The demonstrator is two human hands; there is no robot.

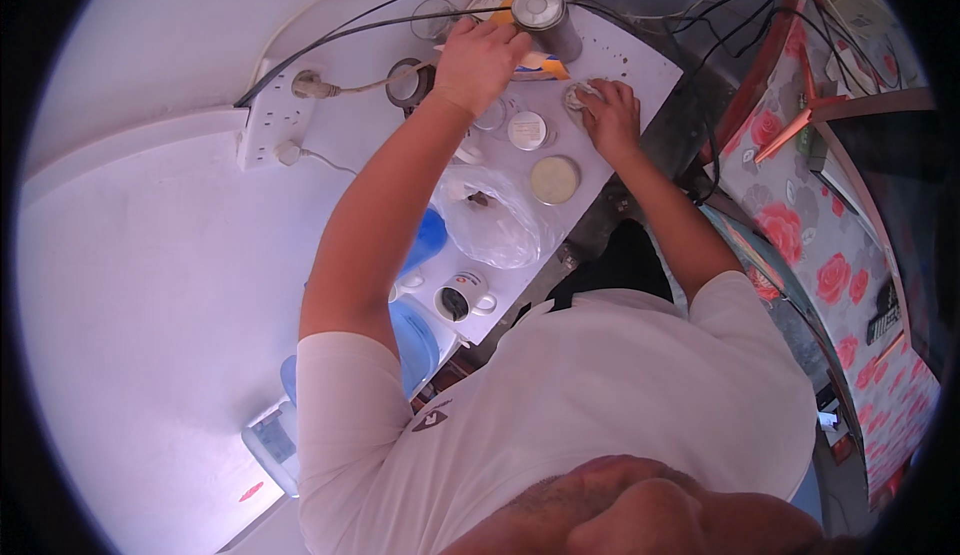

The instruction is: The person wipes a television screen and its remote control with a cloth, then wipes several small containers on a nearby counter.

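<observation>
My left hand is at the back of the white table, with its fingers curled over an orange, blue and white packet that shows on both sides of it. The fingertips are hidden. Close beyond it stands a lidded cylindrical canister. My right hand presses a crumpled pale cloth onto the tabletop near its right edge. Between my arms are a small jar with a white lid and a round container with a yellowish lid. Dark crumbs lie beyond the cloth.
A clear plastic bag and a white mug with dark contents sit nearer me on the white table. A roll of brown tape lies by a wall power strip. Black cables cross behind. A flower-patterned surface is at right.
</observation>
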